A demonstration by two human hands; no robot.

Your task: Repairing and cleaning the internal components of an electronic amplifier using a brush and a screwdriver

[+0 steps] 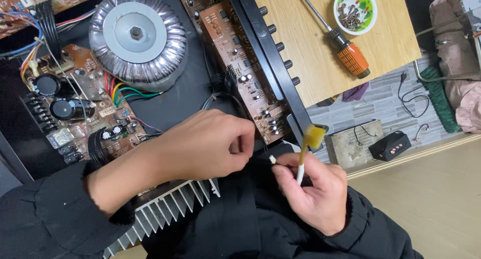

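Note:
My left hand [200, 148] is closed, its thumb and forefinger pinched on something small that I cannot make out, over the front edge of an opened amplifier chassis [165, 108]. My right hand [313, 191] grips a white-handled toothbrush [308, 148] with yellowish bristles pointing up, and a small white piece sits at its fingertips, close to the left hand's fingers. Both arms wear black sleeves. Under the left wrist lies a ribbed aluminium heat sink [165, 209].
Inside the chassis sit a large round transformer [135, 38], brown circuit boards [245, 73] and black capacitors [55, 96]. On the wooden table [386, 48] lie an orange-handled screwdriver [345, 51] and a small dish of screws [354, 9]. Cables and a black box [390, 144] lie on the floor.

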